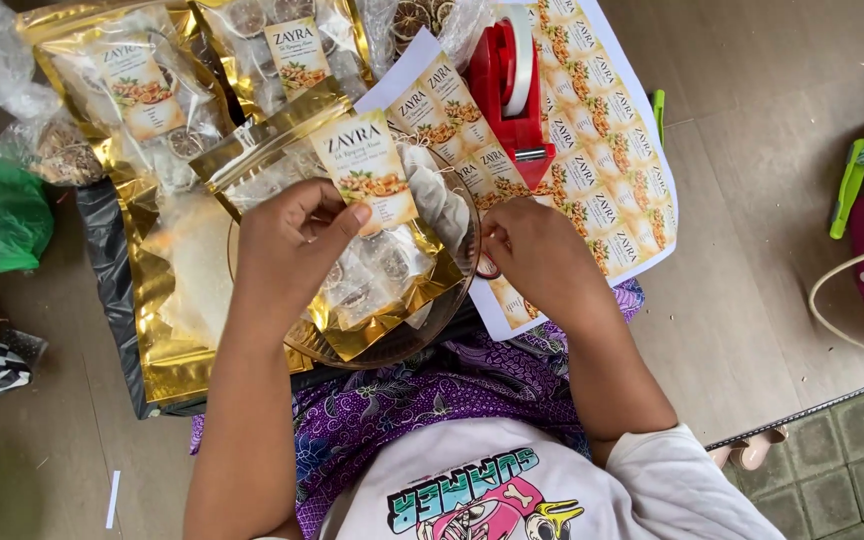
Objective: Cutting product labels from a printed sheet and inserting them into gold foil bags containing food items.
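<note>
A small cream label [370, 170] with a fruit picture stands pinched between the left hand's [287, 245] fingers [344, 222], over a gold pouch [352, 250]. The right hand [537, 255] curls closed, its hold hidden, beside the label sheet [602, 150].

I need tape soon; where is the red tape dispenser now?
In the head view, the red tape dispenser stands top centre on the label sheet, beyond the right hand.

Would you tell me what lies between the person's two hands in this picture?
In the head view, between the left hand and the right hand lie the gold pouch with its label, resting in a glass bowl.
</note>
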